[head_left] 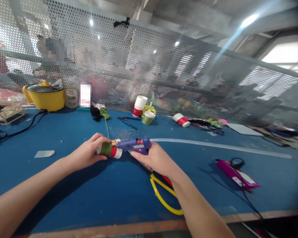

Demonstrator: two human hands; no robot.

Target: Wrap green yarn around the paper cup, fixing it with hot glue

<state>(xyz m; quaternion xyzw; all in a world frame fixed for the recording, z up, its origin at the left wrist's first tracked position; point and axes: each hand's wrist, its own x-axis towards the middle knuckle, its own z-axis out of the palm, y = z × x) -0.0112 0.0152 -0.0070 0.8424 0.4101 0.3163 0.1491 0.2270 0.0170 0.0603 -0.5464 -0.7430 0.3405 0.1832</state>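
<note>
My left hand [93, 150] is closed around a paper cup [117, 152] lying on its side, white and red, partly wrapped in green yarn [105, 149]. From the wrapped part, a strand runs back to a small green yarn ball [104, 113]. In my right hand [155, 159] is a blue glue gun [134, 144], its nozzle at the cup's wrapped edge. Whether the nozzle touches the cup I cannot tell. A long translucent glue stick [218, 144] sticks out of the gun's rear toward the right. Yellow-handled scissors [161, 198] lie partly hidden under my right forearm.
Behind stand a yellow electric pot [46, 97], a jar [71, 98], a lit phone [85, 96] and pliers [129, 121]. More cups include a stacked white one [140, 105], a green-wrapped one [148, 117] and a tipped one [181, 120]. A purple packet [235, 173] lies right. A perforated screen [109, 66] borders the back.
</note>
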